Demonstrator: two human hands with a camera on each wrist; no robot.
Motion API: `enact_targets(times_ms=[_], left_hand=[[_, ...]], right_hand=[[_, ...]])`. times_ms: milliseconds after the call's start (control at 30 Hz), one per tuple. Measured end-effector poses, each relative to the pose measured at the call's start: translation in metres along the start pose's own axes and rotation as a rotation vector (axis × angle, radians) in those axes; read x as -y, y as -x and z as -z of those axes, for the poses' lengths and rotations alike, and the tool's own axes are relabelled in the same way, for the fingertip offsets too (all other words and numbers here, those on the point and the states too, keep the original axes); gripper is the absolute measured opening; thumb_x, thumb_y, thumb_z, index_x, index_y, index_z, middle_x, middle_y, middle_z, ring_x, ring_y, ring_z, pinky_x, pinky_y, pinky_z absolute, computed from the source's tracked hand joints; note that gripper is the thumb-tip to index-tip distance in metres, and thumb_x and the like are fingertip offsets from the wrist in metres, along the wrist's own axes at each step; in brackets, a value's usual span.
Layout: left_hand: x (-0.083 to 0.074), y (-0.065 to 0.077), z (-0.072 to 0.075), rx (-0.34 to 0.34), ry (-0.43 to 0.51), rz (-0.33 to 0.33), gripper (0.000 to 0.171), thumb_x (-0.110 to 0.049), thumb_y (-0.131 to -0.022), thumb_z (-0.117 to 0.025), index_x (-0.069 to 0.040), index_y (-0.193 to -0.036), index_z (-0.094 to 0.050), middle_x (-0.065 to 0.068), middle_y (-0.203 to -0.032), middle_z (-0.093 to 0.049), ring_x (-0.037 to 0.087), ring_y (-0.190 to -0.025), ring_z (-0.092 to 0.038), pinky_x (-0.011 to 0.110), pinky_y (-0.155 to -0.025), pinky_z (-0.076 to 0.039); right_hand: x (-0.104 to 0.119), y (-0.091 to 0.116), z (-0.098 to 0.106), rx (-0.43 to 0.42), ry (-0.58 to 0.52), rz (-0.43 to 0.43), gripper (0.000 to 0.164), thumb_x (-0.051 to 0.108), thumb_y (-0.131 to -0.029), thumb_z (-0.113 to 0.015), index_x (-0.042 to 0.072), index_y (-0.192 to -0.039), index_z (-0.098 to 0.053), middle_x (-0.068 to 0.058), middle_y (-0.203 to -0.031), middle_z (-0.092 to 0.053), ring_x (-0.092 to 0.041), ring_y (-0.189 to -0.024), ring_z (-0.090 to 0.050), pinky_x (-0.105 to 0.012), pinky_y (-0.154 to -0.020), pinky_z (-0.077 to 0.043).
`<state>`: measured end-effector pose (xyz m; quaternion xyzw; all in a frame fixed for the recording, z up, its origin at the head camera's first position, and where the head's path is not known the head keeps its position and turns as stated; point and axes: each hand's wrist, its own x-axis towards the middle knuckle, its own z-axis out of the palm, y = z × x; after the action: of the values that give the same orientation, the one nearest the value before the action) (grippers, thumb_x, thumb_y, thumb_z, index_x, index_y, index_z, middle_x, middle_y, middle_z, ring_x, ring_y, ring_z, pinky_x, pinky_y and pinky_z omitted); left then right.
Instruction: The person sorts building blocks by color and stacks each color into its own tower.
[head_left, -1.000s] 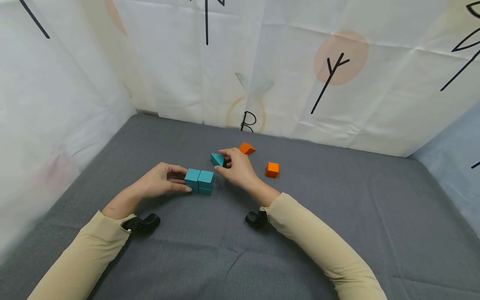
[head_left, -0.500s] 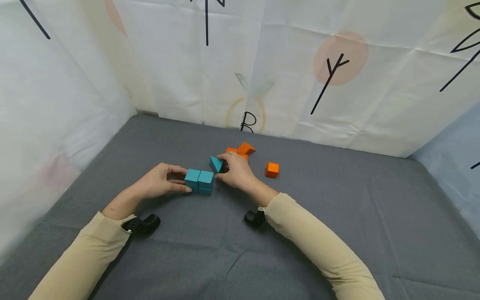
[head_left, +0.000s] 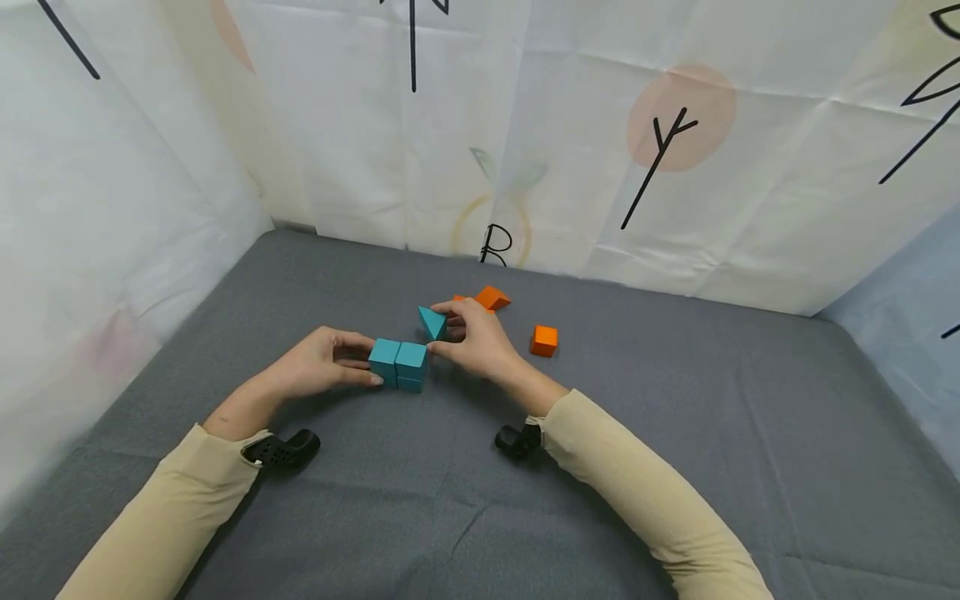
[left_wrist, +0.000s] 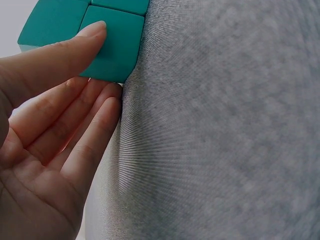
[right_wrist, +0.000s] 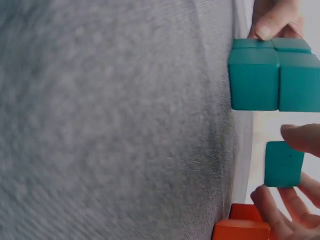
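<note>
So the right grip (head_left: 480, 337) is parted just enough to pinch the teal wedge (head_left: 431, 320) mid-frame, near the teal cubes (head_left: 385, 357) the left grip (head_left: 322, 362) has pinched, and that wedge's probably light, stiff (maybe slick), best held by opposite faces.

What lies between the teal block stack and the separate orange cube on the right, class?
The right hand, pinching a teal wedge, lies between the teal block stack and the orange cube. The head view shows this.
</note>
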<state>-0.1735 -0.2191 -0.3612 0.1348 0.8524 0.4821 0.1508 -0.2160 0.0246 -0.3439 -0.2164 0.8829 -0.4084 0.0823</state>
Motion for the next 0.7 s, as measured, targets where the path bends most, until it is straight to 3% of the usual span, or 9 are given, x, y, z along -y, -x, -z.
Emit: enact_targets(times_ms=[300, 500, 700], left_hand=[[0.000, 0.001, 0.001, 0.000, -0.007, -0.004, 0.045, -0.009, -0.083, -0.074, 0.008, -0.123, -0.059, 0.025, -0.123, -0.061, 0.036, -0.115, -0.060, 0.034, -0.095, -0.054], [0.001, 0.001, 0.001, 0.001, -0.009, -0.016, 0.045, -0.009, -0.083, -0.074, 0.008, -0.122, -0.059, 0.025, -0.122, -0.062, 0.036, -0.115, -0.060, 0.032, -0.094, -0.054], [0.001, 0.000, 0.001, 0.003, -0.010, -0.019, 0.045, -0.009, -0.084, -0.074, 0.008, -0.123, -0.059, 0.024, -0.122, -0.061, 0.036, -0.116, -0.060, 0.034, -0.095, -0.053]], right_hand=[[-0.007, 0.001, 0.008, 0.030, -0.342, -0.037, 0.052, 0.013, -0.086, -0.072, 0.011, -0.134, -0.053, -0.012, -0.132, -0.051, -0.029, -0.115, -0.060, -0.038, -0.093, -0.054], [-0.008, 0.004, 0.011, 0.013, -0.447, -0.051, 0.049, 0.015, -0.087, -0.071, 0.020, -0.133, -0.054, -0.009, -0.133, -0.048, -0.025, -0.114, -0.059, -0.038, -0.092, -0.053], [-0.007, 0.006, 0.013, -0.001, -0.498, -0.037, 0.041, 0.012, -0.087, -0.071, 0.013, -0.126, -0.059, -0.009, -0.136, -0.047, -0.026, -0.120, -0.056, -0.038, -0.094, -0.052]])
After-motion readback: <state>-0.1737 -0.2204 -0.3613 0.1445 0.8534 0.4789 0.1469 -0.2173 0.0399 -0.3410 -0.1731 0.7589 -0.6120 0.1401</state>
